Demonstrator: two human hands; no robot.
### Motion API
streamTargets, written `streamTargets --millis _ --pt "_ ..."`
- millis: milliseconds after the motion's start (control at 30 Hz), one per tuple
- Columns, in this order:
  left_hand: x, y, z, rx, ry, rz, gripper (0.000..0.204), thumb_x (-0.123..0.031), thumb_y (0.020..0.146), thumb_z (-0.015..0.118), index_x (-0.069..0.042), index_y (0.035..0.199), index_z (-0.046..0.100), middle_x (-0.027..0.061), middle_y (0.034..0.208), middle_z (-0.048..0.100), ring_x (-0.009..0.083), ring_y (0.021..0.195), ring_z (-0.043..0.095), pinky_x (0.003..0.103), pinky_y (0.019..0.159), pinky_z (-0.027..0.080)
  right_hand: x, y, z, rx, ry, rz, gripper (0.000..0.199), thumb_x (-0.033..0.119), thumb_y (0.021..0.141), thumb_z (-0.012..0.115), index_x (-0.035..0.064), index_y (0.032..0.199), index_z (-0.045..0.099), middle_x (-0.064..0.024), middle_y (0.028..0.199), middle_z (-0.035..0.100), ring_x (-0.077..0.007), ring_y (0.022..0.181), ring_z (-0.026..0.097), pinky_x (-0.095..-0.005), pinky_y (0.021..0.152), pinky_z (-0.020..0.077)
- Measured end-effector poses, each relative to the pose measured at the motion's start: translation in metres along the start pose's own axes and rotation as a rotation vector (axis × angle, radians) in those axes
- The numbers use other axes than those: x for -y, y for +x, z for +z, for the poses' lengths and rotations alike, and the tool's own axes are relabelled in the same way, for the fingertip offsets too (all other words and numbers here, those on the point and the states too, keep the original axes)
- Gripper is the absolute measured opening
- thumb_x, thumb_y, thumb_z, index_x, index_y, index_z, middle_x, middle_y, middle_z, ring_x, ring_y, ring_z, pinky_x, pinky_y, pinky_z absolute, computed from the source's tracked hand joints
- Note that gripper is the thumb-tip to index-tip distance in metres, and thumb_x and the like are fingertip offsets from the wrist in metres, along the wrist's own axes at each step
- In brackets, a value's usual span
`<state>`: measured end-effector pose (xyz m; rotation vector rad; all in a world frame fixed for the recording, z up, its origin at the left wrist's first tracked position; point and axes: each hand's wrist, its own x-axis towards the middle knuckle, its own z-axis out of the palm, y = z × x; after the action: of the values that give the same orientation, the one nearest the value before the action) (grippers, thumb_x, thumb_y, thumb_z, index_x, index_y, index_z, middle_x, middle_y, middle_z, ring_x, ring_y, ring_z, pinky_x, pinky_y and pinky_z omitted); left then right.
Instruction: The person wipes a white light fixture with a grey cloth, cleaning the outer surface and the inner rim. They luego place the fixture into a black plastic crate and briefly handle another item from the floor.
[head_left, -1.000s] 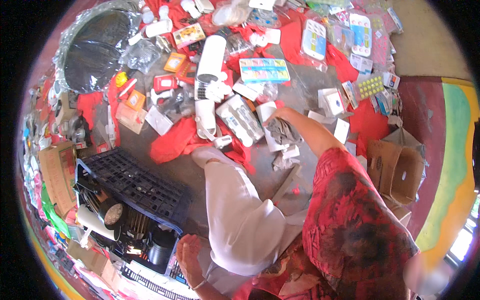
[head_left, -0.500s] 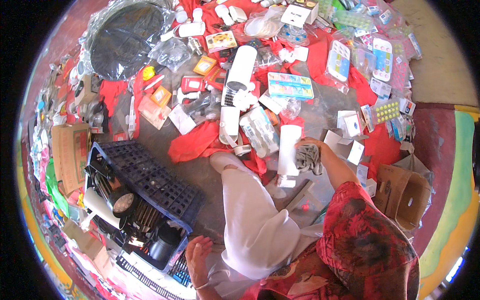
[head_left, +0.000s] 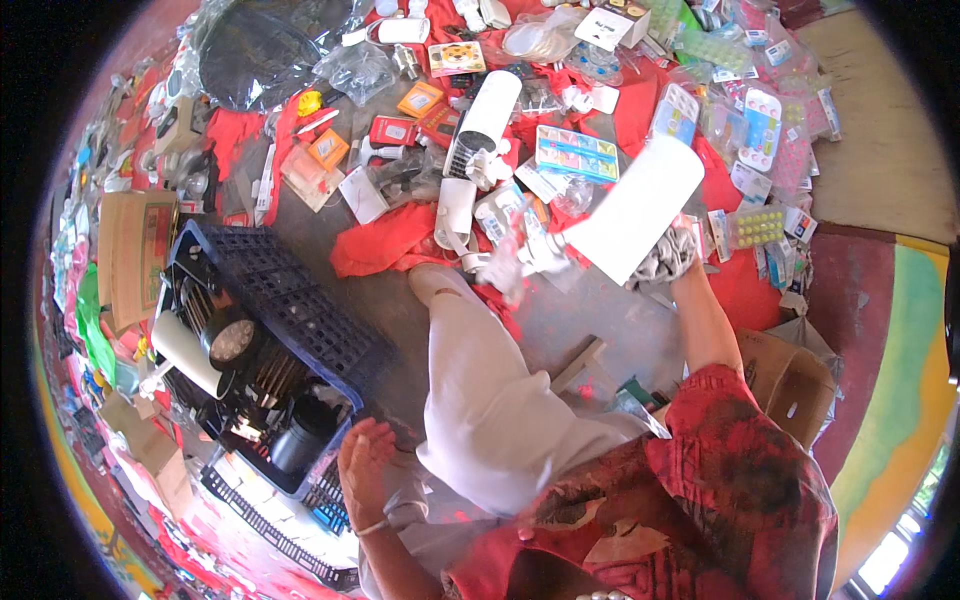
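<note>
My right hand (head_left: 668, 256), in a grey knit glove, grips a white cylindrical lamp (head_left: 640, 205) and holds it tilted above the littered floor, its small bracket end pointing left. My left hand (head_left: 365, 458), fingers apart and holding nothing, rests by the near corner of a dark blue plastic crate (head_left: 300, 320). The crate contains a white spotlight (head_left: 205, 345) and a black one (head_left: 300, 440). My leg in white trousers (head_left: 490, 400) stretches between the two hands. Two similar white lamps (head_left: 485, 115) (head_left: 455, 215) lie on the floor beyond.
Red cloth (head_left: 385, 245), blister packs, small boxes and plastic bags cover the floor ahead. A paint palette box (head_left: 577, 153) lies near the lamps. Cardboard boxes sit at the left (head_left: 130, 250) and right (head_left: 790, 385). A black bag (head_left: 260, 50) lies at the far left.
My right hand has taken a white lamp from the pile and lifted it up and to the right. My left hand stays by the crate.
</note>
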<state>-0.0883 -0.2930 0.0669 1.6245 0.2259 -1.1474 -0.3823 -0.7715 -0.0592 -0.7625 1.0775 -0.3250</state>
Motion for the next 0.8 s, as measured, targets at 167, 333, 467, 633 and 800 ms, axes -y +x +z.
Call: streamTargets --millis 167,333,467,633,800 --pt "-0.029 -0.020 0.021 -0.008 -0.016 0.154 0.050 -0.029 0.088 0.052 -0.006 0.130 0.037 0.0153 0.113 0.054 0.0216 0.100 0.055 0.031 0.084 0.043 0.046 -0.014 0.047 0.055 0.071 -0.117 0.048 0.022 0.068 0.068 0.0005 0.108 0.053 -0.0111 0.100 0.060 -0.0220 0.090 0.059 -0.0349 0.083 0.0476" --pt "-0.066 -0.025 0.057 0.034 0.208 0.481 0.076 -0.030 0.084 0.058 -0.019 0.143 0.013 0.0173 0.136 0.033 0.0269 0.120 0.039 0.039 0.094 0.037 0.063 -0.038 0.083 0.107 0.162 -0.182 0.048 0.021 0.068 0.068 0.0003 0.109 0.053 -0.0113 0.100 0.060 -0.0221 0.090 0.059 -0.0350 0.084 0.0472" --pt "-0.103 -0.010 0.110 0.201 0.452 0.870 0.087 -0.013 0.076 0.064 -0.015 0.143 0.009 0.0149 0.141 0.027 0.0289 0.126 0.033 0.041 0.100 0.032 0.063 -0.065 0.099 0.146 0.224 -0.194 0.048 0.021 0.068 0.067 0.0002 0.109 0.052 -0.0115 0.101 0.060 -0.0223 0.091 0.059 -0.0350 0.085 0.0469" --pt "-0.136 -0.007 0.147 0.212 0.791 0.950 0.055 -0.007 0.070 0.065 -0.005 0.122 0.046 0.0186 0.111 0.056 0.0296 0.103 0.055 0.034 0.085 0.044 0.073 -0.109 0.084 0.167 0.316 -0.243 0.049 0.020 0.068 0.067 0.0000 0.110 0.052 -0.0117 0.101 0.060 -0.0224 0.092 0.059 -0.0351 0.086 0.0465" --pt "-0.167 -0.043 0.165 0.006 0.747 0.941 0.029 -0.009 0.069 0.067 0.001 0.095 0.061 0.0192 0.085 0.063 0.0291 0.081 0.064 0.034 0.069 0.048 0.085 -0.160 0.022 0.091 0.410 -0.359 0.049 0.020 0.068 0.066 -0.0002 0.111 0.052 -0.0118 0.102 0.060 -0.0226 0.092 0.059 -0.0352 0.087 0.0461"
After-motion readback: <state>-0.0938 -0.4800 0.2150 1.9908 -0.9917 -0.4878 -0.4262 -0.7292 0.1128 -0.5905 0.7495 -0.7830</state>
